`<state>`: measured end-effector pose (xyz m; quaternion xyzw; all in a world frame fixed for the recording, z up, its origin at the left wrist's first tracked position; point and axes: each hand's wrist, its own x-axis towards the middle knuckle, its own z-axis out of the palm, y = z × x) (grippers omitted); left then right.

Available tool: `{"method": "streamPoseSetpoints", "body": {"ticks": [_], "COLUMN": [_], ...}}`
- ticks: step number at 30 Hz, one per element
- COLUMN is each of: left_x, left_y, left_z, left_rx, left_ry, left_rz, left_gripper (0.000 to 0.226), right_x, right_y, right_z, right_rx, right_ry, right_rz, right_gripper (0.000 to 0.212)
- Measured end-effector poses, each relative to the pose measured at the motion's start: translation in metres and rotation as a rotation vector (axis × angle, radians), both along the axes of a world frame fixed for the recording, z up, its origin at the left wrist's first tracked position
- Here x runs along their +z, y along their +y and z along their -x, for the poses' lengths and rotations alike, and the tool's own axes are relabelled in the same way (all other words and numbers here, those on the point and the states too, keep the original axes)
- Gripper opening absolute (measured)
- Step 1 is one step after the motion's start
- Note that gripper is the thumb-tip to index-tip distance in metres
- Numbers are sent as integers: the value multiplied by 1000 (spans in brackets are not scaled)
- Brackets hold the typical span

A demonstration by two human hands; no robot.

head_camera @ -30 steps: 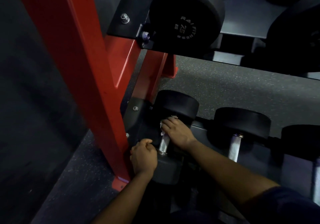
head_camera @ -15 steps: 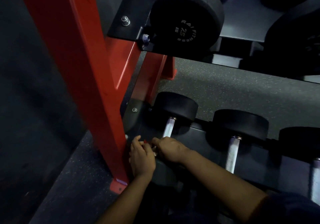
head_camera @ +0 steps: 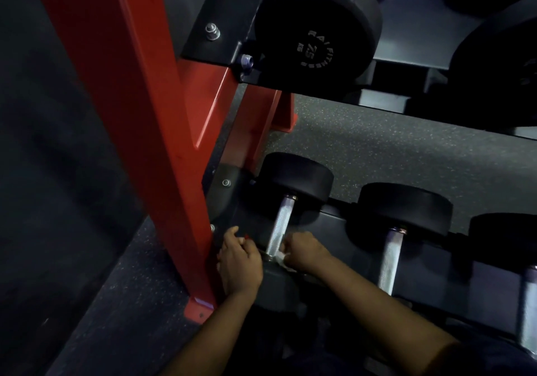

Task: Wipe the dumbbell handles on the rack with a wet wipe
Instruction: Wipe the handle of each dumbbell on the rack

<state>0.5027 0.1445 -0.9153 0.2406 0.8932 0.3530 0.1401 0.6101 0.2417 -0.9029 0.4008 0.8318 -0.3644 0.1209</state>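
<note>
The leftmost dumbbell on the bottom shelf shows a bare silver handle [head_camera: 281, 224] between black round heads. My right hand [head_camera: 306, 252] is closed on a white wet wipe [head_camera: 280, 257], pressed against the near end of that handle. My left hand [head_camera: 239, 262] rests on the dumbbell's near head [head_camera: 276, 291], fingers curled against it beside the red post. A second dumbbell handle [head_camera: 390, 259] lies to the right, and a third [head_camera: 527, 309] is at the frame's right edge.
A red rack upright [head_camera: 136, 120] stands right next to my left hand, bolted to the speckled rubber floor [head_camera: 392, 155]. The upper shelf holds a large black dumbbell [head_camera: 318, 27] overhead. Dark floor lies to the left.
My right hand slid with the wipe from the far end of the handle down to its near end, uncovering the handle. My left hand stayed on the near head.
</note>
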Motion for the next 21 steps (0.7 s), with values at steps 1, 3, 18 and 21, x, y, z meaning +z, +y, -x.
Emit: {"method": "streamPoseSetpoints", "body": {"ticks": [1,3,18,21], "left_x": [-1,-1,7,8], "left_y": [0,1,2,3], "left_z": [0,-1,-1,0], "left_rx": [1,1,-25,-50], "left_ry": [5,16,2,5], "left_rz": [4,4,119,197], "left_gripper": [36,36,44,44], "right_x": [-6,-18,-20,-23], "right_y": [-1,0,-2,3], "right_z": [-4,-8,10,2], "right_rx": [-72,-235,-538,-560], "right_ry": [-36,-14,251,186], "right_rz": [19,132,662,617], "right_gripper": [23,25,27,31]}}
